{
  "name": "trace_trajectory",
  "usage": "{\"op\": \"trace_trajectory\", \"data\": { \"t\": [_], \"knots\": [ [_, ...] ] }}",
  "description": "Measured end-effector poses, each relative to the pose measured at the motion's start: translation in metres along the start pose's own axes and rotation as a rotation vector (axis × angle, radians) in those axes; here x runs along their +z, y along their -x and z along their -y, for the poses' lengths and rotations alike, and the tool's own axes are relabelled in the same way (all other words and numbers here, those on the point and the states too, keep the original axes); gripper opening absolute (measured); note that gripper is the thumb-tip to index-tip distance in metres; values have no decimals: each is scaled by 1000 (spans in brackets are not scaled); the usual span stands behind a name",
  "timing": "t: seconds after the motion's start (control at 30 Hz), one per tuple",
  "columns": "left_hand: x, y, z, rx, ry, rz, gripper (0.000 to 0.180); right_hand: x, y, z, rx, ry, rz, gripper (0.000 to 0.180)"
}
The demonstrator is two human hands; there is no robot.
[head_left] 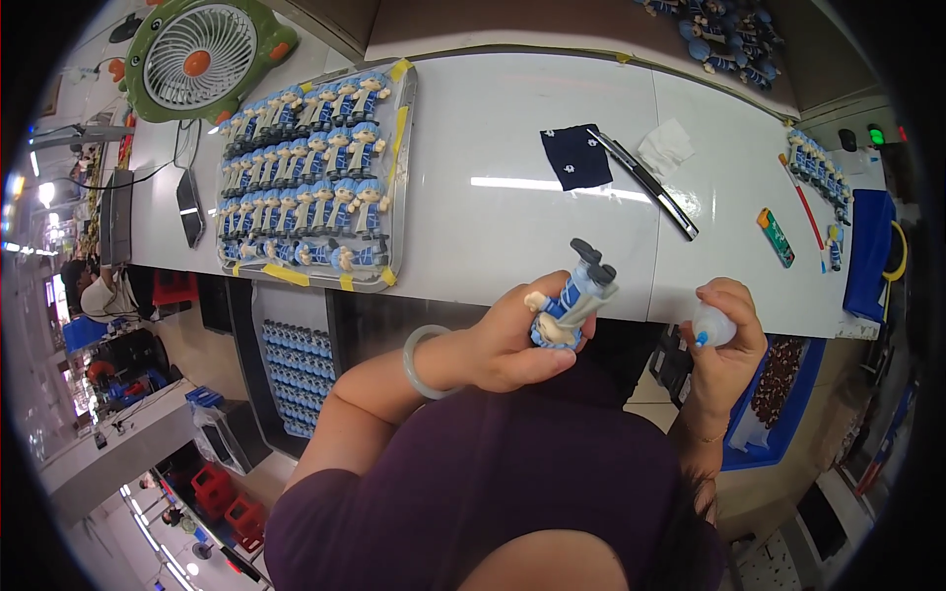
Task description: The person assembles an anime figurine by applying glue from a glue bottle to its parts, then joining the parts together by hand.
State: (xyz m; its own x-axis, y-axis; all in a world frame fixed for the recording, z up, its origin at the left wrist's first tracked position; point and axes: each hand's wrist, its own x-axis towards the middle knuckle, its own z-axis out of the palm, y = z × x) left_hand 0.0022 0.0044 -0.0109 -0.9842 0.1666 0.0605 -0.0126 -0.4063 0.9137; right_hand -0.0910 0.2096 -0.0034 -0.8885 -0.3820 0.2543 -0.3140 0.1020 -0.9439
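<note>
My left hand (512,340) is closed round a small blue-haired figurine (569,303) in a blue and grey outfit. The figurine is tipped upside down, its dark shoes pointing up and away from me. In my right hand (727,355) is a small translucent squeeze bottle (711,323) with a blue tip, which points down toward me. The two hands are apart, both over the table's near edge. On the left, a tray (402,187) edged with yellow tape carries rows of similar figurines (305,153).
Across the white table (473,128) lie a dark cloth (576,158), a black utility knife (645,182), a white tissue (666,146), a green lighter (776,238) and a red brush (806,202). A green fan (202,59) stands far left. A blue bin (788,424) sits below right.
</note>
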Motion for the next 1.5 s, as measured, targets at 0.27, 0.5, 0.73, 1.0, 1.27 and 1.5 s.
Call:
{"op": "trace_trajectory", "data": {
  "t": [0.27, 0.5, 0.73, 1.0, 1.27, 1.5],
  "knots": [
    [0, -5, 0, -19, 368, 51, 38, 8, -7, 6, -54, 52, 107, 28],
    [-2, 6, -17, -234, 303, 75, 52, 7, -10, 14, -108, 121, 118, 29],
    [3, 4, -8, -140, 348, 27, 56, 4, -12, 18, -198, 231, 112, 32],
    [3, 0, -13, -117, 308, 20, 48, 5, -12, 19, -219, 240, 106, 33],
    [-8, 5, -6, -118, 193, 239, 54, 4, -11, 22, -256, 273, 113, 33],
    [-12, 7, -1, -174, 300, 254, 58, 2, -10, 24, -279, 318, 121, 33]
  ]
}}
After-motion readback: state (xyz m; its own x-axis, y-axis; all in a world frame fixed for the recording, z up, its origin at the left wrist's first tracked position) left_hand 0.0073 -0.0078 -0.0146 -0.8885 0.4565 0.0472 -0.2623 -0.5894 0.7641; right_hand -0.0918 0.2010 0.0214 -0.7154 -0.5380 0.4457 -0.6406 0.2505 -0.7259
